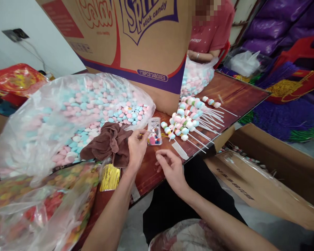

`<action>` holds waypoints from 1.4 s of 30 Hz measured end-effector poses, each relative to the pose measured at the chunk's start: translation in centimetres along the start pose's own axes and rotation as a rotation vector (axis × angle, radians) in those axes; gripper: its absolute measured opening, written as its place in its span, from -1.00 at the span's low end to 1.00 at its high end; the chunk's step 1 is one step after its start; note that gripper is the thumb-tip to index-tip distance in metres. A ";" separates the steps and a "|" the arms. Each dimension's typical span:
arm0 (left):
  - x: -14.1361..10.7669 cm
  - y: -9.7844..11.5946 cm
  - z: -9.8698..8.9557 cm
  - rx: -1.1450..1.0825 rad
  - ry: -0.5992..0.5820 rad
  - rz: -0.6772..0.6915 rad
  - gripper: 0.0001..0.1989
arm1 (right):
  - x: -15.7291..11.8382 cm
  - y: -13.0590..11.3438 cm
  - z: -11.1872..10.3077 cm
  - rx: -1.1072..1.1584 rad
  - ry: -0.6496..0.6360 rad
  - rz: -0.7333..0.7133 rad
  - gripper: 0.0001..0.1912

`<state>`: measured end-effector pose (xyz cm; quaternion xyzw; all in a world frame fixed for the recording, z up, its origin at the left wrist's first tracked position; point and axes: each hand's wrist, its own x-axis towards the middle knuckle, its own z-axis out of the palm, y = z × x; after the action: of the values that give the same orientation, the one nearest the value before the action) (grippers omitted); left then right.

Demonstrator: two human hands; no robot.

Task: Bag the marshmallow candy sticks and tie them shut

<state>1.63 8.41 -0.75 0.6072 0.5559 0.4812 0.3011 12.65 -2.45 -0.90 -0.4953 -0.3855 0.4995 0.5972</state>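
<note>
My left hand is closed in a pinch beside a small clear plastic tray with colourful bits in it; what its fingertips hold, if anything, I cannot make out. Over the table's near edge, my right hand has curled fingers, with thumb and forefinger close together; anything between them is too small to see. Beyond it lies a heap of candy skewers, pink, blue, white and green pieces on white sticks. A crumpled brown cloth sits left of my left hand, near a bundle of gold twist ties.
A large clear bag of pastel candies lies open at left, with a bag of ring-shaped sweets nearer. Behind stands a tall carton. A person in a red shirt sits beyond it. An open carton is at right.
</note>
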 end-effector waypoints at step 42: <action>-9.5 3.1 -0.7 -0.945 0.317 -0.533 -0.73 | 0.6 -1.2 -1.3 0.012 -0.127 0.089 -0.70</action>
<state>2.97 -1.50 -0.05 0.1655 0.4526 0.6704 0.5642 14.29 -2.10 -0.04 -0.4755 -0.3974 0.5584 0.5515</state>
